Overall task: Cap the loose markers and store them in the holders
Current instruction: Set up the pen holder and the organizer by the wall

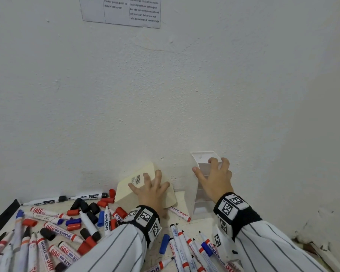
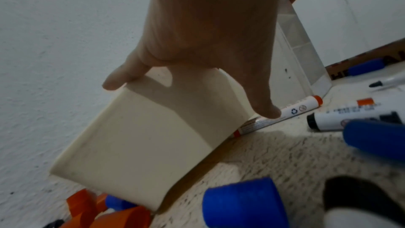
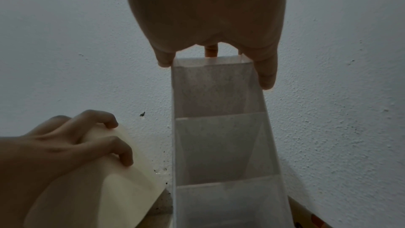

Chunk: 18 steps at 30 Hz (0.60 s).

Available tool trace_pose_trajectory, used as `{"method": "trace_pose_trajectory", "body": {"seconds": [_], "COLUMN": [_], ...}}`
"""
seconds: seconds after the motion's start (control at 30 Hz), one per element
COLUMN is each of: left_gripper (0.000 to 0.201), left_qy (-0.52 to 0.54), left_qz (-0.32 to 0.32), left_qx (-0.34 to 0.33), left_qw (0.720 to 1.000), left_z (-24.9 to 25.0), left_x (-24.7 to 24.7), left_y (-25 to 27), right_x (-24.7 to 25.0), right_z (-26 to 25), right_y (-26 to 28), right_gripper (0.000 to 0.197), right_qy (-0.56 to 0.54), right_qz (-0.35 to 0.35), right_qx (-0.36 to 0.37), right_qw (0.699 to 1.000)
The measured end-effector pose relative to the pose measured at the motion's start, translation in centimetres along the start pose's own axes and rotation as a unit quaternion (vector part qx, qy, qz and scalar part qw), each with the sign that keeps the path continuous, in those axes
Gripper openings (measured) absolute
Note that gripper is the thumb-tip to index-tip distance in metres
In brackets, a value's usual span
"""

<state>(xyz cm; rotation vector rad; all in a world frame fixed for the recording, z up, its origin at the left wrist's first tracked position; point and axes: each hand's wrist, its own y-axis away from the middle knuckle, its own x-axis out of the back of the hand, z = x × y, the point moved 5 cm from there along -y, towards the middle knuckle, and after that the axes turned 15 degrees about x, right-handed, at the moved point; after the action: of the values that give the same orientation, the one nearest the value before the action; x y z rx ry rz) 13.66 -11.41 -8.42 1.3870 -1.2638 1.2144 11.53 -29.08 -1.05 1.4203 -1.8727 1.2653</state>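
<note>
- Head view shows us at the setup step: our left hand (image 1: 151, 190) grips a cream holder (image 1: 126, 190) in the lower centre of the frame, fingers curled over its top edge; the holder is tipped, with a barcode sticker on its upturned face.
- Our right hand (image 1: 217, 178) clasps the top of a clear tiered holder (image 1: 196, 201), just right of centre against the wall (image 1: 185, 85), thumb on one side and fingers curled over the far rim.
- In the right wrist view its stepped compartments look empty; we cannot see inside the cream one.
- Loose markers (image 1: 67, 231) and separate caps (image 1: 92, 208) in red, blue and black lie across the lower left and bottom centre of the head view, none yet stored; one red-tipped marker (image 2: 282, 115) lies partly under the cream holder, our thumb touching it in the left wrist view.
- Next, we judge, both holders need standing upright and steady, openings up, clear of that trapped marker; then capping starts, matching cap colour to barrel.
- Readable print: "DIY" on two black markers by the wall, "500" and "MARKER" on red ones, "WHITE BOARD" on a blue-capped one.
- A sheet (image 1: 122, 10) at the upper left carries text including "marker papan putih ke dalam bekas pen".
</note>
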Motion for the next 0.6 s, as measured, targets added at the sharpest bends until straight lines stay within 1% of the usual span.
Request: {"method": "trace_pose_trajectory", "body": {"seconds": [0.07, 0.2, 0.27, 0.33, 0.53, 0.6], "left_gripper": [0.080, 0.072, 0.070, 0.070, 0.057, 0.055], "left_qy": [-0.020, 0.027, 0.007, -0.028, 0.043, 0.086], "left_qz": [0.015, 0.104, 0.085, 0.047, 0.050, 0.039], "left_qx": [0.007, 0.010, 0.006, 0.003, -0.002, -0.005], "left_qw": [1.000, 0.994, 0.996, 0.999, 0.998, 0.996], "left_z": [0.1, 0.3, 0.2, 0.1, -1.4, -1.9], "left_x": [-0.3, 0.4, -0.2, -0.5, 2.0, 3.1], "left_y": [0.0, -0.2, -0.5, -0.4, 0.0, 0.1], "right_x": [-0.1, -0.2, -0.2, -0.2, -0.1, 0.0], "right_z": [0.1, 0.1, 0.1, 0.1, 0.1, 0.0], "right_y": [-0.1, -0.2, -0.2, -0.2, 0.2, 0.2], "right_gripper": [0.061, 0.061, 0.061, 0.061, 0.061, 0.060], "right_qy": [-0.001, -0.002, 0.000, -0.001, -0.005, -0.006], "right_qz": [0.000, 0.004, 0.004, 0.003, -0.001, -0.001], "right_qx": [0.000, 0.004, 0.005, 0.006, 0.002, 0.000], "right_qw": [1.000, 1.000, 1.000, 1.000, 1.000, 1.000]}}
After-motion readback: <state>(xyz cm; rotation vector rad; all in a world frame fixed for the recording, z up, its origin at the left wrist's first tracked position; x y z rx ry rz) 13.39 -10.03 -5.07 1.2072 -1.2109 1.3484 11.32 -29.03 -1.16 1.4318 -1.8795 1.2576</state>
